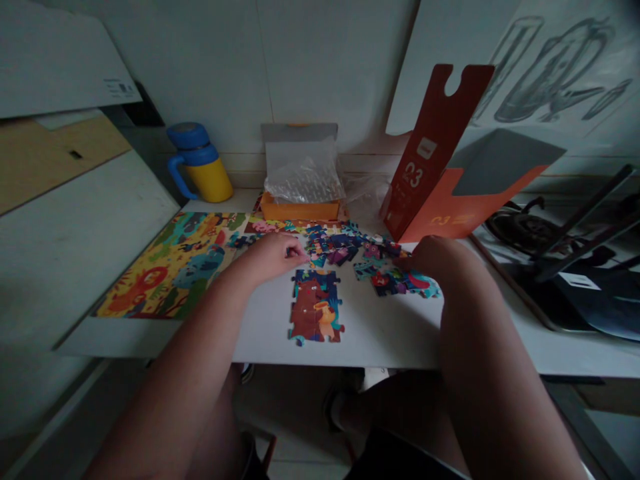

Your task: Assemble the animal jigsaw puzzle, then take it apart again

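On the white table, an assembled block of jigsaw puzzle pieces shows a brown bear and a smaller tan animal. Behind it lies a heap of loose dark-blue and purple puzzle pieces. My left hand is at the heap's left edge, its fingers curled and the fingertips pinched together; whatever is between them is too small to make out. My right hand is over the right side of the heap, fingers pointing left among the pieces, mostly hidden by the back of the hand. More puzzle pieces lie beneath and in front of it.
A finished yellow animal puzzle covers the left of the table. Behind stand a blue-and-yellow jug, an open orange box with clear plastic wrap, and a tall orange carton. Black equipment stands at right.
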